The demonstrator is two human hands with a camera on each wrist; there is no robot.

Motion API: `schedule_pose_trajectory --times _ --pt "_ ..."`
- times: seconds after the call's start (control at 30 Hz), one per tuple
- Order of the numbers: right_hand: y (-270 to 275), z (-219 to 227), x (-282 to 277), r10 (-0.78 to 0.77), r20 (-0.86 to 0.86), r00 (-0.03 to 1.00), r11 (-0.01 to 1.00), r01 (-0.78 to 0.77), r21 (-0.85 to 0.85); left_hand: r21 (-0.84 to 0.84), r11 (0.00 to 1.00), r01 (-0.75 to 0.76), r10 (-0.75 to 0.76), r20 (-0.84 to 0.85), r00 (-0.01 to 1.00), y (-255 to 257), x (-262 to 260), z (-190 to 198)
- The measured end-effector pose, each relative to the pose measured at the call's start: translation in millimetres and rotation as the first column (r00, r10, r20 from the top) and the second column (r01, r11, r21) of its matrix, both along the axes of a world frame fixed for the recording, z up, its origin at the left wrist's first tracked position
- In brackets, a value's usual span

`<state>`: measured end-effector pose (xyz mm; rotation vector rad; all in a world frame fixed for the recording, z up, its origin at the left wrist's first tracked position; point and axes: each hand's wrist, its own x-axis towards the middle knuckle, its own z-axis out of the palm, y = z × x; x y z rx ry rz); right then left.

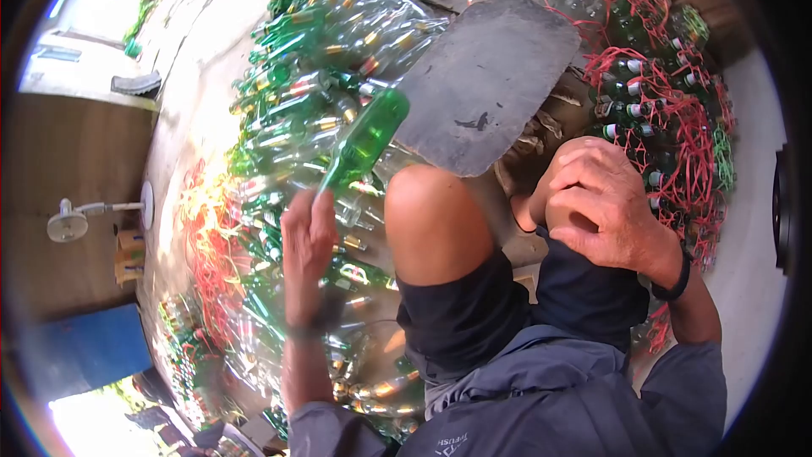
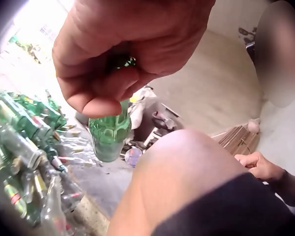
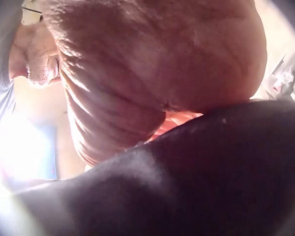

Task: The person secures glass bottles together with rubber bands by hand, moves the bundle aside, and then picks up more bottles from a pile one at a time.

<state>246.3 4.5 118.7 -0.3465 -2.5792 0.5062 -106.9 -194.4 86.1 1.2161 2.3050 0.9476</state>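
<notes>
A green glass bottle (image 1: 370,137) is in my left hand (image 1: 308,233), which grips it by the neck. Its base points up and away over the heap of bottles in the head view. From the left wrist, fingers and thumb wrap the neck, and the green body (image 2: 108,137) hangs below them; the mouth is hidden in the hand. My right hand (image 1: 602,199) rests on the right knee with fingers loosely bent, holding nothing. In the right wrist view, that hand (image 3: 157,59) fills the upper part, above the dark shorts (image 3: 196,182).
Many loose green and clear bottles (image 1: 288,101) lie heaped on the left. A flat dark board (image 1: 495,76) is ahead of the knees. Bottles bundled with red netting (image 1: 677,127) stand on the right. A white fan (image 1: 72,222) is at far left.
</notes>
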Motion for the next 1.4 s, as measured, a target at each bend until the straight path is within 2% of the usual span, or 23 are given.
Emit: schedule_pose_trajectory --times 0.03,0.07,0.1,0.17,0.23,0.27,0.3,0.37,0.4,0.47,0.6,0.77,0.97,1.07,1.23,1.3,1.4 --pt "1 -1 1 0.006 -0.003 1.0 1.0 -0.006 -0.006 0.0 0.996 0.086 -0.086 -0.114 0.99 22 -18 -12" --pt "3 -3 3 0.016 -0.005 1.0 1.0 -0.016 -0.013 0.066 0.966 0.248 -0.213 -0.335 0.918 47 -29 -14" --pt "4 -4 3 0.002 -0.008 1.0 1.0 -0.002 -0.014 0.096 0.906 0.413 -0.3 -0.544 0.784 74 -37 -15" --pt "5 -7 4 0.024 -0.012 1.0 0.999 -0.024 -0.021 -0.085 0.966 0.245 -0.255 -0.134 0.958 130 -33 5" --pt "7 -7 6 0.021 0.007 1.0 1.0 -0.021 -0.012 -0.047 0.948 0.314 -0.317 -0.211 0.925 178 -28 13" --pt "8 -6 7 0.026 0.018 0.999 0.999 -0.025 -0.037 -0.105 0.944 0.313 -0.328 -0.17 0.929 196 -21 21" --pt "8 -6 7 0.032 0.029 0.999 0.997 -0.03 -0.065 -0.127 0.939 0.318 -0.34 -0.23 0.912 214 -23 16" --pt "8 -7 9 0.024 0.04 0.999 0.998 -0.021 -0.064 -0.193 0.941 0.279 -0.318 -0.215 0.923 242 -5 26" --pt "8 -8 10 0.021 0.032 0.999 0.997 -0.018 -0.073 -0.191 0.94 0.283 -0.321 -0.215 0.922 255 -5 21" --pt "9 -10 13 0.014 0.035 0.999 0.996 -0.011 -0.085 -0.176 0.93 0.322 -0.365 -0.371 0.854 282 -6 7" --pt "10 -6 17 0.007 0.074 0.997 0.996 0.0 -0.089 -0.158 0.917 0.367 -0.398 -0.422 0.814 316 4 2" --pt "9 -6 20 -0.031 0.106 0.994 0.995 0.04 -0.092 -0.124 0.919 0.374 -0.385 -0.481 0.787 346 17 -7" --pt "10 -7 19 -0.024 0.113 0.993 0.991 0.039 -0.129 -0.225 0.913 0.34 -0.407 -0.53 0.744 372 28 -10" --pt "10 -8 19 -0.023 0.113 0.993 0.99 0.038 -0.135 -0.188 0.934 0.303 -0.354 -0.583 0.731 380 30 -14" --pt "9 -11 20 -0.04 0.101 0.994 0.99 0.053 -0.13 -0.148 0.941 0.305 -0.332 -0.579 0.744 395 26 -22" --pt "9 -12 21 -0.04 0.096 0.995 0.99 0.052 -0.129 -0.129 0.944 0.303 -0.328 -0.453 0.829 399 23 -24" --pt "9 -12 22 -0.037 0.087 0.996 0.991 0.048 -0.125 -0.041 0.957 0.286 -0.272 -0.457 0.847 401 23 -30"
